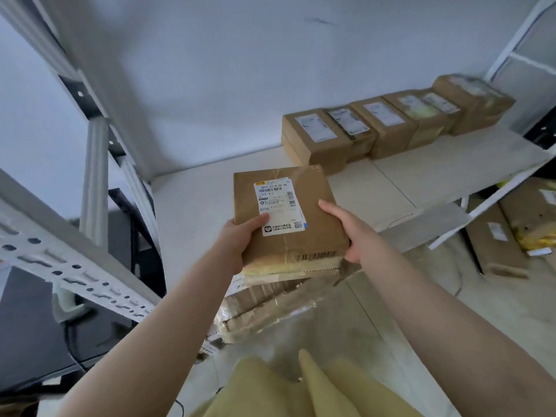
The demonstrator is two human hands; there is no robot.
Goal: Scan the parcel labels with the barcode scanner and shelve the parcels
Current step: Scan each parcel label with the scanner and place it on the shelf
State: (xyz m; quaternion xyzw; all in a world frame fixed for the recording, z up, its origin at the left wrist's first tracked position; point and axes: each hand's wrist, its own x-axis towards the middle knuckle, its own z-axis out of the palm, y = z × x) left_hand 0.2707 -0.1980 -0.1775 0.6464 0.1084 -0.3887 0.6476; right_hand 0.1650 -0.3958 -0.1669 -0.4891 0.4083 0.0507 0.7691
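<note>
Between my left hand (240, 236) and right hand (352, 233), both gripping its sides, sits the parcel (288, 218) (label up); the shelf (391, 188) lies just ahead; the row (391, 121) stands far right.

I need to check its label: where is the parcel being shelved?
Centre of the head view, the parcel is held between the left hand and right hand, above the shelf.

Dim, cool, flat light w/ soft shadows; wide-angle bends edges, far boxes (391, 121) blurred.
</note>
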